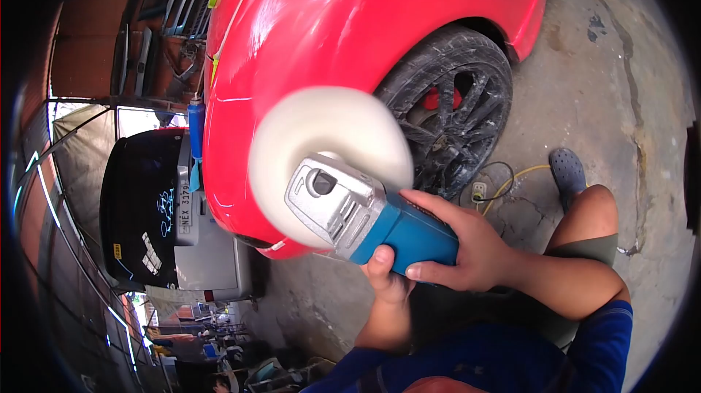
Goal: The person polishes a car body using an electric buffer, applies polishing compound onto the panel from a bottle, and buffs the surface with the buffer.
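Note:
A teal polisher [409,236] with a silver metal head and a round white pad [328,116] is in the middle of the view. The pad looks blurred and lies over the red car's body panel [307,35], beside the wheel. My right hand [467,247] is wrapped round the teal housing from the right. Below the housing, my left hand [387,283] grips it, its thumb along the near side and its other fingers mostly hidden beneath. Whether the pad touches the paint cannot be made out.
A dusty black wheel [456,108] is right of the pad. A yellow cord [518,174] and a socket [479,191] lie on the cracked concrete floor [584,86], near a foot in a grey clog [568,174]. A dark-windowed van [212,262] stands at the left.

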`<state>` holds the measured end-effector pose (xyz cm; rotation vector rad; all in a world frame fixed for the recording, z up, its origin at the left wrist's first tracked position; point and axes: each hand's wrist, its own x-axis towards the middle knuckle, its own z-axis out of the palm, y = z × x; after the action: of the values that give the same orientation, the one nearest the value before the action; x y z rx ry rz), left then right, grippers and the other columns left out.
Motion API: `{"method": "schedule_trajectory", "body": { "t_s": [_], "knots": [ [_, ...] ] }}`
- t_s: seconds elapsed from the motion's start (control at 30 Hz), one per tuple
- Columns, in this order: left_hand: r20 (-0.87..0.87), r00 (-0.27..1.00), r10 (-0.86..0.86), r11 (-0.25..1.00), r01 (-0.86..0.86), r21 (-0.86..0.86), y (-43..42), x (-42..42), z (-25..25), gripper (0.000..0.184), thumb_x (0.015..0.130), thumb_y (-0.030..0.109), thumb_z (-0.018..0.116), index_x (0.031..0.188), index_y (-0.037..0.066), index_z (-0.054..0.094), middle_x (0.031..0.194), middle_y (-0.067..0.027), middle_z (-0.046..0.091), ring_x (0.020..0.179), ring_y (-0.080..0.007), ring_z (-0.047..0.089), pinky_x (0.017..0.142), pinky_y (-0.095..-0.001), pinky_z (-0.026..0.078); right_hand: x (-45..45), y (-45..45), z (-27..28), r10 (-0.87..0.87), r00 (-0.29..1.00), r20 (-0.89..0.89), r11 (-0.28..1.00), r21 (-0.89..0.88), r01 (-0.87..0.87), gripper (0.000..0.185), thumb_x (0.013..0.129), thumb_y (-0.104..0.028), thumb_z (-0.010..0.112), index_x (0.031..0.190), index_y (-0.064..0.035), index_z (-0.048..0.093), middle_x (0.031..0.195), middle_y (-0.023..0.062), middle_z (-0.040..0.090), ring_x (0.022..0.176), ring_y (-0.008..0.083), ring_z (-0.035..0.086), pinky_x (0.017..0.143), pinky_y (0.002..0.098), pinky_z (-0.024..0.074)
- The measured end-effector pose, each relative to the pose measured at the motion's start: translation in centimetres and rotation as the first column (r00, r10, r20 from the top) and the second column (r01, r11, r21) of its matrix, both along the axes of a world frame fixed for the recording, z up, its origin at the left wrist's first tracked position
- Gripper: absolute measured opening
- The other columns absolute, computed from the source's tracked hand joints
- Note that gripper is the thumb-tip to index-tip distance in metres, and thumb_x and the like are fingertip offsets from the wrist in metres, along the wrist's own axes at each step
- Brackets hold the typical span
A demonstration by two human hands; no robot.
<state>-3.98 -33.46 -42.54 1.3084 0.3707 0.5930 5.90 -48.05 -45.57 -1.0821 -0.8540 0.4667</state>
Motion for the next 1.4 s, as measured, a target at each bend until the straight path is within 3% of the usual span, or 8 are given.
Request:
{"method": "schedule_trajectory", "body": {
  "t_s": [0.3, 0.43, 0.53, 0.87, 0.97, 1.1, 1.23, 1.4],
  "knots": [
    [0.064, 0.995, 0.072, 0.989, -0.063, -0.137, 1.9, -4.6, -0.8, 0.098, 0.081, 0.066, 0.071, 0.150, -0.001, 0.050, 0.135, -0.0203, 0.065, 0.121, -0.0350, 0.067, 0.104, -0.0475, 0.057, -3.2, 2.3, 2.3, 0.092, 0.991, 0.099, 0.974, -0.217, -0.068, 0.095, 0.087, -0.040, 0.086, 0.163, -0.0045, 0.041, 0.146, 0.0241, 0.061, 0.128, 0.0414, 0.067, 0.108, 0.0450, 0.0557],
    [0.237, 0.971, -0.028, 0.973, 0.081, -0.218, 2.6, -5.2, -1.1, 0.100, 0.085, 0.071, 0.067, 0.152, -0.001, 0.048, 0.137, -0.0221, 0.063, 0.124, -0.0385, 0.066, 0.108, -0.0510, 0.055, -3.0, 2.4, 1.7, 0.046, 0.942, 0.332, 0.998, -0.049, -0.031, 0.098, 0.087, -0.041, 0.086, 0.165, -0.0039, 0.038, 0.144, 0.0217, 0.059, 0.131, 0.0391, 0.063, 0.108, 0.0457, 0.0553],
    [0.344, 0.933, -0.107, 0.955, 0.192, -0.225, 2.5, -3.8, -1.2, 0.101, 0.085, 0.070, 0.068, 0.151, -0.002, 0.047, 0.138, -0.0231, 0.061, 0.125, -0.0390, 0.065, 0.108, -0.0517, 0.056, -1.8, 1.1, 1.1, 0.145, 0.942, 0.303, 0.985, 0.041, -0.165, 0.099, 0.086, -0.039, 0.086, 0.167, -0.0086, 0.038, 0.149, 0.0252, 0.051, 0.138, 0.0414, 0.056, 0.110, 0.0500, 0.0523],
    [0.216, 0.935, -0.282, 0.909, 0.333, -0.251, -3.2, 5.5, 3.9, 0.081, 0.090, 0.047, 0.075, 0.146, -0.007, 0.052, 0.130, -0.0225, 0.069, 0.112, -0.0317, 0.073, 0.097, -0.0419, 0.062, 2.2, -4.0, 1.4, -0.133, 0.980, 0.146, 0.979, 0.174, 0.107, 0.103, 0.079, -0.020, 0.090, 0.164, 0.0075, 0.038, 0.151, 0.0244, 0.053, 0.134, 0.0343, 0.056, 0.117, 0.0416, 0.0407],
    [0.068, 0.924, -0.376, 0.913, 0.382, -0.144, -3.2, 8.5, 3.4, 0.092, 0.090, 0.060, 0.070, 0.151, -0.006, 0.048, 0.140, -0.0252, 0.064, 0.117, -0.0310, 0.071, 0.097, -0.0426, 0.062, 3.1, -4.9, 1.1, -0.194, 0.981, -0.023, 0.961, 0.195, 0.195, 0.104, 0.079, -0.019, 0.089, 0.165, 0.0069, 0.036, 0.155, 0.0246, 0.052, 0.139, 0.0330, 0.054, 0.119, 0.0420, 0.0396],
    [-0.004, 0.915, -0.403, 0.915, 0.403, 0.001, -4.9, 12.5, 4.7, 0.076, 0.095, 0.050, 0.069, 0.143, -0.008, 0.057, 0.126, -0.0221, 0.072, 0.109, -0.0288, 0.075, 0.093, -0.0406, 0.064, 4.5, -6.1, 1.0, -0.163, 0.959, -0.234, 0.942, 0.251, 0.221, 0.110, 0.082, -0.020, 0.087, 0.169, 0.0063, 0.025, 0.165, 0.0243, 0.043, 0.151, 0.0306, 0.045, 0.124, 0.0419, 0.0348],
    [0.024, 0.883, -0.468, 0.875, 0.467, -0.128, -6.5, 15.3, 5.3, 0.057, 0.096, 0.032, 0.080, 0.135, -0.005, 0.059, 0.114, -0.0136, 0.073, 0.095, -0.0188, 0.074, 0.084, -0.0327, 0.063, 5.0, -6.8, 1.3, -0.139, 0.880, -0.455, 0.910, 0.293, 0.295, 0.112, 0.079, -0.020, 0.081, 0.171, 0.0036, 0.020, 0.168, 0.0218, 0.040, 0.156, 0.0302, 0.040, 0.128, 0.0407, 0.0290],
    [0.020, 0.851, -0.524, 0.835, 0.519, -0.183, -7.0, 16.3, 4.3, 0.057, 0.095, 0.033, 0.083, 0.132, -0.004, 0.061, 0.111, -0.0118, 0.073, 0.094, -0.0172, 0.074, 0.081, -0.0318, 0.063, 5.6, -7.2, 1.0, -0.120, 0.817, -0.564, 0.899, 0.288, 0.331, 0.121, 0.072, -0.028, 0.081, 0.172, 0.0028, 0.019, 0.168, 0.0212, 0.039, 0.157, 0.0310, 0.040, 0.130, 0.0413, 0.0273]
  ]
}}
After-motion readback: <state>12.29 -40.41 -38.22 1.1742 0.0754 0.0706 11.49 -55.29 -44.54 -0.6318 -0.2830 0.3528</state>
